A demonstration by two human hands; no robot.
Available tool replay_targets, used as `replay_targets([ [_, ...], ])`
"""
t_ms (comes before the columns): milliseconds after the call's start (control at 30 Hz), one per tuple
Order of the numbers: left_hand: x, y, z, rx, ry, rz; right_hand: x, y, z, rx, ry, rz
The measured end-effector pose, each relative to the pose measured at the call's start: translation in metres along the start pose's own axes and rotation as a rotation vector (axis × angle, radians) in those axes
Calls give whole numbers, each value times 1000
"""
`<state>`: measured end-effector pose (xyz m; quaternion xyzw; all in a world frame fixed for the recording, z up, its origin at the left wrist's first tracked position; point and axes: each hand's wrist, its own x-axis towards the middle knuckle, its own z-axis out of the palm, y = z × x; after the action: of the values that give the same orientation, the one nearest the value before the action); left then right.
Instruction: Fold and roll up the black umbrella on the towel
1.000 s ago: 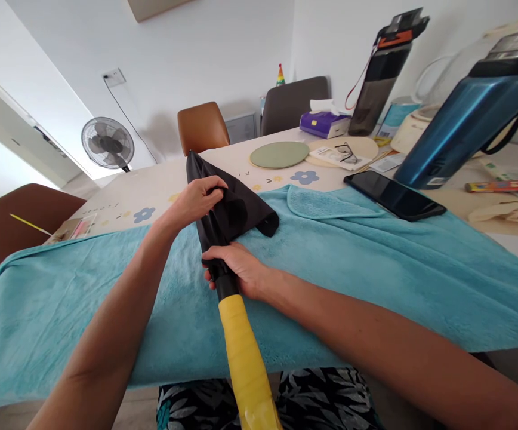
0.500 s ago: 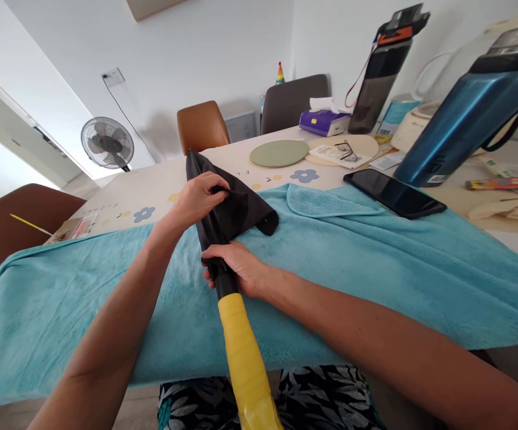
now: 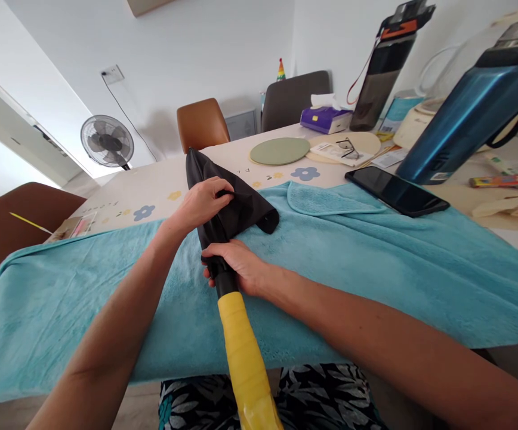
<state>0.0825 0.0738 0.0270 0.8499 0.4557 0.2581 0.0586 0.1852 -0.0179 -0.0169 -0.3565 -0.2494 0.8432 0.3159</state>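
Note:
A black cover-like cloth, the folded canopy of an umbrella (image 3: 255, 210), lies over a teal towel (image 3: 321, 263) and points away from me. Its handle end is wrapped in yellow (image 3: 243, 352) and reaches down toward my lap. Higher up, my left hand (image 3: 207, 202) pinches a fold of the black fabric between thumb and fingers. My right hand (image 3: 236, 266) wraps around the dark shaft just above the yellow wrap, its thumb across the top. A loose flap of the canopy spreads to the right.
On the right stand a blue bottle (image 3: 469, 113) and a dark bottle (image 3: 387, 74). A phone (image 3: 395, 190) lies on the towel's edge. Beyond are a green placemat (image 3: 279, 151), glasses (image 3: 347, 148) and a purple tissue pack (image 3: 324, 119). A fan (image 3: 107, 141) stands behind the table.
My left hand has shifted very slightly to the right with the pinched fabric. The right hand and the umbrella stay almost the same.

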Motion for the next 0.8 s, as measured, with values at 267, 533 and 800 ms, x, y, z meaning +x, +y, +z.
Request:
replay_targets([
  [267,-4,11,9,172,-170,-64,1,1,0,-11,1,-21],
  [533,-5,13,9,199,-164,-68,0,1,0,-19,9,-18],
  [800,-4,13,10,192,-185,-71,0,0,0,-17,12,-19],
])
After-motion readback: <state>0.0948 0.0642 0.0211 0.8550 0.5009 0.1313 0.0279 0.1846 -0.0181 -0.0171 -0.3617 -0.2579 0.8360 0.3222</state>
